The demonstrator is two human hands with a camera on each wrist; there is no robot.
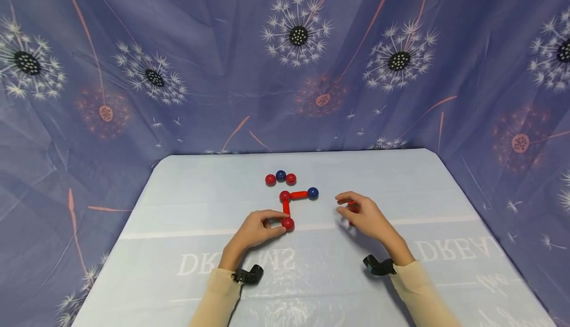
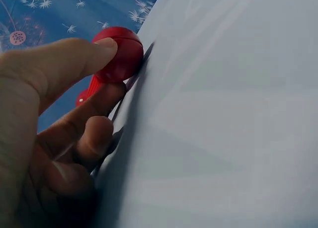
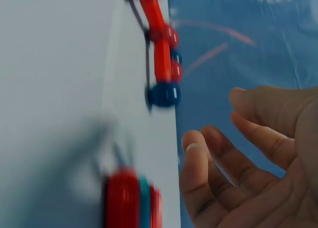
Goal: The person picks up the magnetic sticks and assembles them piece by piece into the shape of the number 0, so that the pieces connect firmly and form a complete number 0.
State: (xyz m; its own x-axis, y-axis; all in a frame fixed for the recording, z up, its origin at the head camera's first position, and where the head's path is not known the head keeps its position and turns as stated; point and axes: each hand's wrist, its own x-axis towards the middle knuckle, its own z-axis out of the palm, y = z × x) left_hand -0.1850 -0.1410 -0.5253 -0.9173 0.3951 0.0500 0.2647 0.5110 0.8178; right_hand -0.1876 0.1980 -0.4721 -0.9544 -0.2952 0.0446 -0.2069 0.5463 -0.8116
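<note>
An L-shaped piece of red rods (image 1: 299, 195) and balls lies mid-table, with a red ball (image 1: 285, 196) at its corner and a blue ball (image 1: 313, 193) at its right end. My left hand (image 1: 260, 227) pinches the red ball (image 2: 124, 54) at the near end between thumb and forefinger. To the right, my right hand (image 1: 367, 215) hovers with relaxed, parted fingers and holds nothing. Below it on the table are loose red rod-like pieces (image 3: 123, 198), partly hidden by the hand in the head view. A teal piece (image 3: 144, 203) shows beside them.
Behind the L-shaped piece sit a left red ball (image 1: 270, 180), a dark blue ball (image 1: 281, 175) and another red ball (image 1: 291, 179), close together. The white table (image 1: 187, 183) with printed lettering ends at a blue dandelion-patterned cloth (image 1: 222, 70). Each wrist wears a black camera strap.
</note>
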